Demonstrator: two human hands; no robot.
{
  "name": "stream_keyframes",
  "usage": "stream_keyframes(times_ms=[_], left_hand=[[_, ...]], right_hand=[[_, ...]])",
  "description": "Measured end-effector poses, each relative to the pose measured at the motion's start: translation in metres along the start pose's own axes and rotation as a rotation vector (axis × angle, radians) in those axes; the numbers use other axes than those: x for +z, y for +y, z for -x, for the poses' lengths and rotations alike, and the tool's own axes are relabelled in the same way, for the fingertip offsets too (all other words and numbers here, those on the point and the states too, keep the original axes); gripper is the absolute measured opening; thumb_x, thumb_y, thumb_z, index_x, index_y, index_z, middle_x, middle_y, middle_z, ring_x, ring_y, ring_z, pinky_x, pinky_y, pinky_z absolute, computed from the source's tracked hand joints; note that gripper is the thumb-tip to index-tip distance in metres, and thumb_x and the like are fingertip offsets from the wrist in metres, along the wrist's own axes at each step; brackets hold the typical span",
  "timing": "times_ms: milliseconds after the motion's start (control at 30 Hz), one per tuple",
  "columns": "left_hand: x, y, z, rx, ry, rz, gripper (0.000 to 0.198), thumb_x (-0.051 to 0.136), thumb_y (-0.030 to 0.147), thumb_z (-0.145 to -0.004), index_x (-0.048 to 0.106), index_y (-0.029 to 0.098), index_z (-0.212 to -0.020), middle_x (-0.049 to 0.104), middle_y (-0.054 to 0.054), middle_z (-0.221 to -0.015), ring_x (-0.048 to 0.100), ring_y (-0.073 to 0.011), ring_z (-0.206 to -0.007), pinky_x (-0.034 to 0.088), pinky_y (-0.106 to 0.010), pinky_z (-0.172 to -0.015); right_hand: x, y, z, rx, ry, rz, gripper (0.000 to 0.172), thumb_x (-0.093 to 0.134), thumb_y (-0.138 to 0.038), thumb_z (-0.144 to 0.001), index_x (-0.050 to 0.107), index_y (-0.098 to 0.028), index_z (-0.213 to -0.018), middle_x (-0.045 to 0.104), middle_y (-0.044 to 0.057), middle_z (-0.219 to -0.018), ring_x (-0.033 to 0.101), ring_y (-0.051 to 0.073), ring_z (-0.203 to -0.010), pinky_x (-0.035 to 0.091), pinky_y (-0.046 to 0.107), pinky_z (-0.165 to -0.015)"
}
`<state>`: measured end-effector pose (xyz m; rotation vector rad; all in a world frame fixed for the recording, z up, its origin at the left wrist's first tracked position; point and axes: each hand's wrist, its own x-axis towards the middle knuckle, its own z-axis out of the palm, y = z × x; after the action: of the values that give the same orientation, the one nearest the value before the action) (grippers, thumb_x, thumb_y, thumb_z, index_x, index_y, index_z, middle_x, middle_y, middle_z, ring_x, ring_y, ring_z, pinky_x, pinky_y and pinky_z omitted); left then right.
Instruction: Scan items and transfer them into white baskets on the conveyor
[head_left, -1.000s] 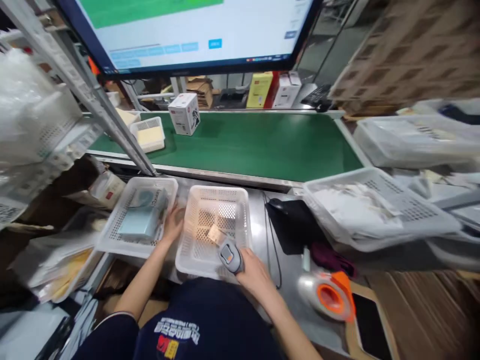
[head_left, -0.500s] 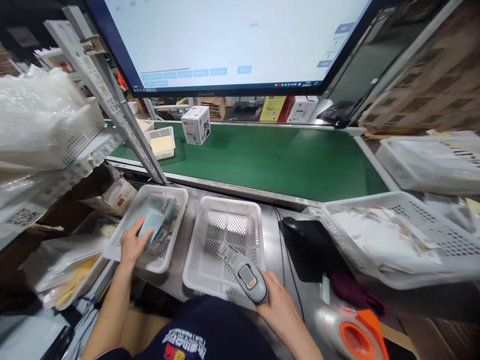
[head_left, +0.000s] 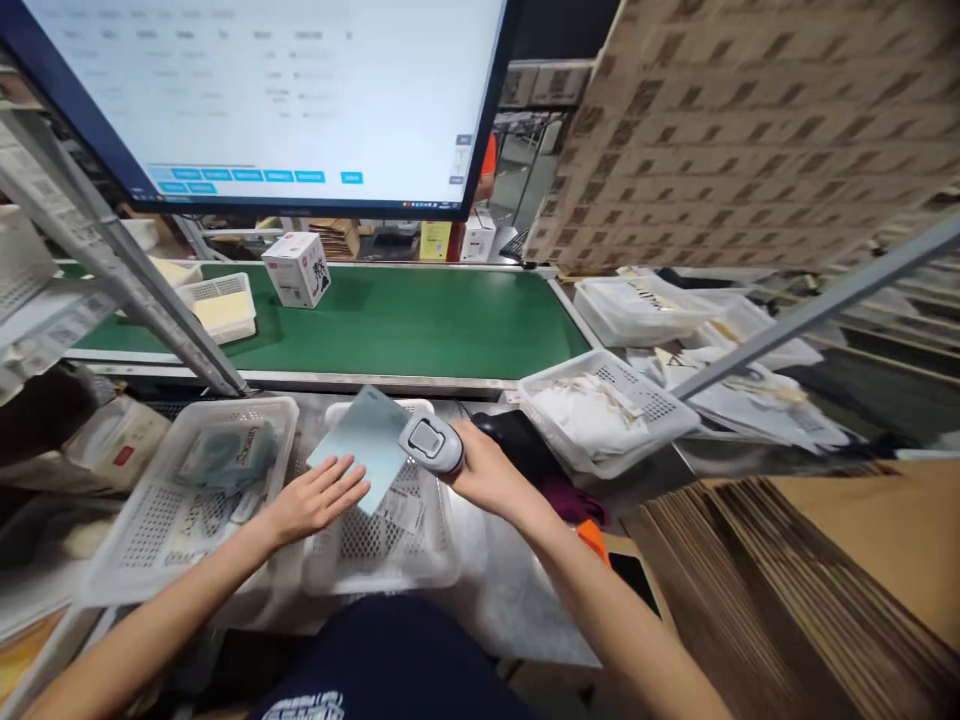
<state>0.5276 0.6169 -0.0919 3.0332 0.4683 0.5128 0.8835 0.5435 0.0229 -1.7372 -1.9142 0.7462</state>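
Observation:
A flat light-blue packet (head_left: 364, 440) is tilted above the middle white basket (head_left: 442, 565). My left hand (head_left: 319, 497) holds it by its near left edge, the fingers lying over the top and the thumb hidden. My right hand (head_left: 484, 465) is closed round a grey handheld barcode scanner (head_left: 433, 445), whose head overlaps the packet's right side in view. Below them, a clear plastic piece (head_left: 405, 508) lies in the middle basket. The left white basket (head_left: 142, 535) contains a pale teal package (head_left: 229, 455) and some small packets.
A monitor (head_left: 300, 110) hangs above the green conveyor (head_left: 405, 320), where a white box (head_left: 296, 270) stands beside a small basket (head_left: 225, 310). To the right are a basket of white papers (head_left: 592, 410) and stacked flat cardboard (head_left: 757, 590). A metal post (head_left: 150, 290) rises at left.
My left hand has carried the light-blue packet from the left basket to above the middle one. The scanner has moved up beside the packet, and the view has swung right.

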Motion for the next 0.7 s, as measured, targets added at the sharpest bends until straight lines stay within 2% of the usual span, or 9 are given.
stream_keyframes(times_ms=[100,167,267,333,400,467,533,600,700], left_hand=[[0.009,-0.014,-0.012,0.051,-0.037,0.040,0.049,0.043,0.012,-0.112,0.079,0.026,-0.141,0.077,-0.013,-0.143,0.082,-0.0265,-0.119,0.067,-0.040,-0.105],[0.018,-0.025,-0.021,-0.068,-0.092,0.051,0.049,0.042,0.011,-0.109,0.082,0.023,-0.135,0.078,-0.017,-0.139,0.083,-0.0272,-0.105,0.069,-0.040,-0.093],[0.045,-0.029,-0.042,-0.328,-0.144,0.040,0.046,0.048,0.012,-0.105,0.079,0.020,-0.138,0.076,-0.021,-0.142,0.078,-0.0358,-0.121,0.066,-0.051,-0.102],[0.076,-0.018,-0.061,-0.421,-0.149,0.128,0.048,0.062,0.024,-0.104,0.071,0.019,-0.151,0.066,-0.023,-0.157,0.064,-0.0428,-0.146,0.055,-0.061,-0.119],[0.112,0.002,-0.082,-0.540,-0.133,0.264,0.081,0.082,0.038,-0.095,0.055,0.015,-0.167,0.044,-0.028,-0.175,0.039,-0.0507,-0.164,0.038,-0.071,-0.131],[0.149,0.022,-0.100,-0.765,-0.077,0.344,0.113,0.095,0.039,-0.080,0.041,0.008,-0.174,0.021,-0.034,-0.182,0.019,-0.0579,-0.169,0.024,-0.078,-0.133],[0.175,0.032,-0.111,-0.983,0.033,0.355,0.117,0.098,0.031,-0.074,0.041,0.005,-0.172,0.014,-0.038,-0.182,0.011,-0.0613,-0.169,0.015,-0.081,-0.133],[0.186,0.024,-0.112,-1.083,0.136,0.339,0.105,0.094,0.030,-0.077,0.047,0.004,-0.168,0.017,-0.039,-0.181,0.008,-0.0612,-0.170,0.004,-0.081,-0.134],[0.175,-0.020,-0.102,-1.166,0.230,0.329,0.094,0.085,0.036,-0.087,0.046,0.000,-0.165,0.014,-0.043,-0.179,0.004,-0.0615,-0.170,0.000,-0.082,-0.132]], right_hand=[[-0.015,0.004,-0.012,0.086,-0.018,0.072,0.032,0.080,-0.029,-0.087,0.073,-0.017,-0.116,0.073,0.012,-0.117,0.071,0.031,-0.111,0.050,0.034,-0.090],[-0.019,0.011,-0.015,0.179,-0.048,0.150,0.032,0.079,-0.027,-0.087,0.074,-0.018,-0.117,0.075,0.013,-0.122,0.072,0.034,-0.113,0.049,0.034,-0.088],[-0.014,0.031,-0.011,0.328,-0.111,0.236,0.031,0.075,-0.026,-0.089,0.075,-0.019,-0.119,0.076,0.016,-0.127,0.074,0.037,-0.114,0.049,0.036,-0.085],[-0.004,0.046,-0.006,0.409,-0.157,0.258,0.031,0.074,-0.027,-0.089,0.075,-0.019,-0.120,0.076,0.017,-0.127,0.075,0.038,-0.113,0.050,0.037,-0.085],[0.007,0.058,-0.002,0.456,-0.189,0.273,0.034,0.073,-0.026,-0.090,0.076,-0.017,-0.122,0.075,0.019,-0.129,0.075,0.038,-0.114,0.051,0.038,-0.086],[0.018,0.063,-0.001,0.473,-0.207,0.290,0.038,0.074,-0.027,-0.090,0.075,-0.016,-0.126,0.073,0.021,-0.133,0.075,0.039,-0.115,0.052,0.039,-0.088],[0.027,0.063,-0.002,0.468,-0.221,0.296,0.042,0.075,-0.029,-0.090,0.074,-0.016,-0.130,0.072,0.021,-0.135,0.075,0.039,-0.116,0.053,0.039,-0.090],[0.033,0.062,-0.003,0.452,-0.230,0.287,0.043,0.076,-0.030,-0.090,0.074,-0.017,-0.131,0.072,0.019,-0.134,0.075,0.037,-0.117,0.053,0.037,-0.090],[0.038,0.062,-0.004,0.446,-0.226,0.275,0.043,0.076,-0.030,-0.090,0.075,-0.016,-0.130,0.073,0.018,-0.132,0.075,0.036,-0.116,0.053,0.037,-0.090]])
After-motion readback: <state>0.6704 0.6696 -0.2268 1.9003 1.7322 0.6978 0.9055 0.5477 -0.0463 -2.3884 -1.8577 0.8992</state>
